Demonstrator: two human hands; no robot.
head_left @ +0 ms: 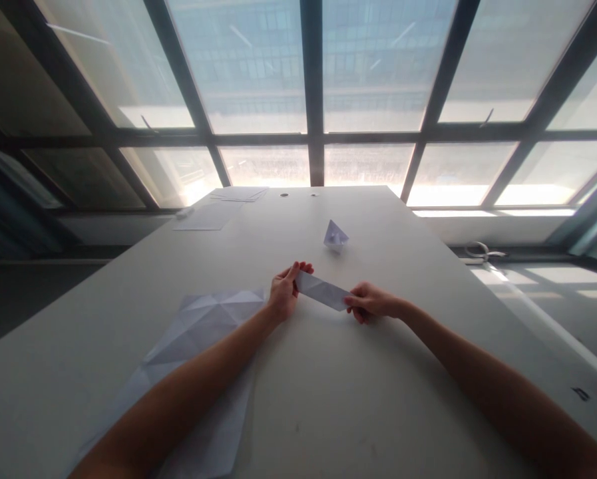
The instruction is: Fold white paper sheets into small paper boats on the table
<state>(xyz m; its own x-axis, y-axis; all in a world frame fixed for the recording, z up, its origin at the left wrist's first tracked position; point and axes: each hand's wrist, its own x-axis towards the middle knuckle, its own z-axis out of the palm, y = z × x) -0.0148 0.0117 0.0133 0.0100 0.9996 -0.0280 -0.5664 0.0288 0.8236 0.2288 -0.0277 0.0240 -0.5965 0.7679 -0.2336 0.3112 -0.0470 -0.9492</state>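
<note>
A narrow folded strip of white paper with slanted ends and crease lines is stretched between my two hands above the white table. My left hand pinches its left end, thumb on top. At its right end, my right hand grips the paper between thumb and curled fingers. Beyond the strip stands a small folded paper boat, apart from both hands. A large creased sheet of white paper lies under and beside my left forearm, which hides part of it.
The long white table reaches toward a wall of framed windows. Flat paper sheets lie at its far left. Two small round items are near the far edge. A white cable runs along the right side.
</note>
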